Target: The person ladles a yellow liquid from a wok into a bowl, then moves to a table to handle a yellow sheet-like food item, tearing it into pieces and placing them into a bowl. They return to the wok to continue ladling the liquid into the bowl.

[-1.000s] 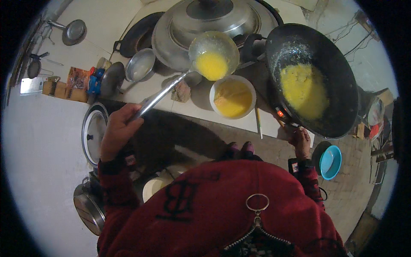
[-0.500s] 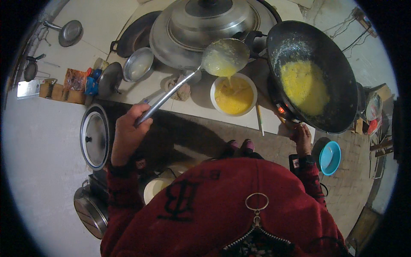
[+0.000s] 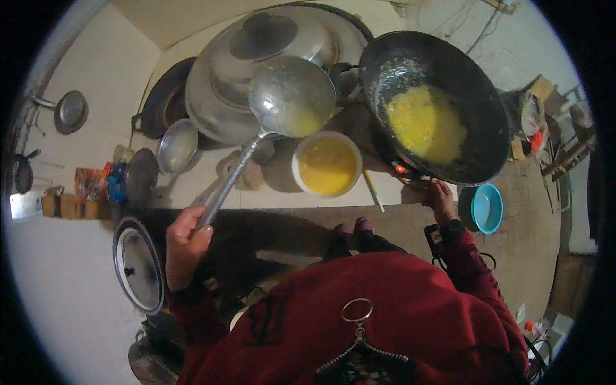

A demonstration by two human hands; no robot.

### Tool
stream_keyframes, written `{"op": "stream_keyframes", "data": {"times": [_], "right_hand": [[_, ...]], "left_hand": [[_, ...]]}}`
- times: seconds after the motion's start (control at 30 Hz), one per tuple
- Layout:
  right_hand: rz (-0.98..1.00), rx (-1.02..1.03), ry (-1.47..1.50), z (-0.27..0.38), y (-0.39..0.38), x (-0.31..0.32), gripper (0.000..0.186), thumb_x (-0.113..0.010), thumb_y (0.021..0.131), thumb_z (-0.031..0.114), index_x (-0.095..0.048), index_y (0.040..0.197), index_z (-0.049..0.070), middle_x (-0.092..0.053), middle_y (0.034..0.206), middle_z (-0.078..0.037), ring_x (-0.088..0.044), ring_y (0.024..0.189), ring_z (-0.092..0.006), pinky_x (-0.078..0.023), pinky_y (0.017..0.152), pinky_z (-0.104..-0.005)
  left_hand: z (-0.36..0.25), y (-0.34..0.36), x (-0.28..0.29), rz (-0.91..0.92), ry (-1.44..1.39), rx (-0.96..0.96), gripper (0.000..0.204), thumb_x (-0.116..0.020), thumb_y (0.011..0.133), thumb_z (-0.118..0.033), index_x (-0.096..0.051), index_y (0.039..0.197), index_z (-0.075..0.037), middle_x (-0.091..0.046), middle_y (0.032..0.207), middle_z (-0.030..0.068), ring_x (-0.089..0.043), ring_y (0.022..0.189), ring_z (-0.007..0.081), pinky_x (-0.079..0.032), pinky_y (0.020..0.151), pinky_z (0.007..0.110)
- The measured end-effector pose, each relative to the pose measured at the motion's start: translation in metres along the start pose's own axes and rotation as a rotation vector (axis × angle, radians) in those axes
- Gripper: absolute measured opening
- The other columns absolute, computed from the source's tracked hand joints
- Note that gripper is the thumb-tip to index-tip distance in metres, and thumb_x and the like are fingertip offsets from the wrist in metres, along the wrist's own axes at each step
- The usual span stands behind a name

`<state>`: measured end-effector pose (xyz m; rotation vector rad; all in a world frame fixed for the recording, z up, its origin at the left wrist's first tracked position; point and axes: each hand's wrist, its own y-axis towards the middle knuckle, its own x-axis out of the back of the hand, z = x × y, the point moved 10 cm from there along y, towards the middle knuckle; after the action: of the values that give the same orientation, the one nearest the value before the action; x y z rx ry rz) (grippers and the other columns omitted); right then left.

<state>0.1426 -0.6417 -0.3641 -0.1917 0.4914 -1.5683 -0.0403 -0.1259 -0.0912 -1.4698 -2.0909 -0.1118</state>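
My left hand (image 3: pixel 186 244) is closed round the handle of a large metal ladle (image 3: pixel 282 90). A little yellow liquid coats the ladle's bowl, which hangs beyond and above a white bowl (image 3: pixel 296 168) of beaten egg (image 3: pixel 330 163). To the right a black wok (image 3: pixel 478 119) sits tilted on a cooker with a lit red light (image 3: pixel 400 169). Yellow egg (image 3: pixel 423 122) spreads over the wok's bottom. My right hand (image 3: pixel 441 202) has its fingers bent at the cooker's front edge, below the wok. What they grip there is hidden.
Chopsticks (image 3: pixel 373 191) lie beside the white bowl. A big lidded steamer pot (image 3: pixel 221 115) stands behind, with a small metal bowl (image 3: pixel 178 146) to its left. A turquoise basin (image 3: pixel 487 208) is at the right, a glass lid (image 3: pixel 139 266) at the left.
The ladle has been lifted away from the egg bowl, and the stream running from it into the bowl no longer shows. My right hand stays at the cooker. The whole view has shifted.
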Motion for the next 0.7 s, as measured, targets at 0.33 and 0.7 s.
{"op": "stream_keyframes", "data": {"times": [0.33, 0.7], "right_hand": [[0.122, -0.013, 0.043, -0.006, 0.000, -0.007, 0.025, -0.051, 0.089, 0.025, -0.060, 0.090, 0.002, -0.060, 0.072, -0.008, -0.059, 0.058, -0.0177, -0.051, 0.052, -0.0312], [0.454, 0.012, -0.026, -0.022, 0.006, -0.018, 0.028, -0.056, 0.084, 0.010, -0.054, 0.111, 0.000, -0.056, 0.113, -0.013, -0.052, 0.104, -0.0275, -0.042, 0.089, -0.0374]], "left_hand": [[-0.134, 0.067, -0.107, 0.178, 0.197, -0.533, 0.028, -0.055, 0.083, -0.009, -0.053, 0.108, 0.001, -0.061, 0.080, 0.0039, -0.056, 0.073, 0.0138, -0.045, 0.065, 0.029], [-0.241, 0.104, -0.244, 0.211, 0.505, -0.782, 0.030, -0.053, 0.080, -0.005, -0.052, 0.110, 0.001, -0.056, 0.079, 0.0240, -0.054, 0.072, 0.0410, -0.044, 0.064, 0.037]]}}
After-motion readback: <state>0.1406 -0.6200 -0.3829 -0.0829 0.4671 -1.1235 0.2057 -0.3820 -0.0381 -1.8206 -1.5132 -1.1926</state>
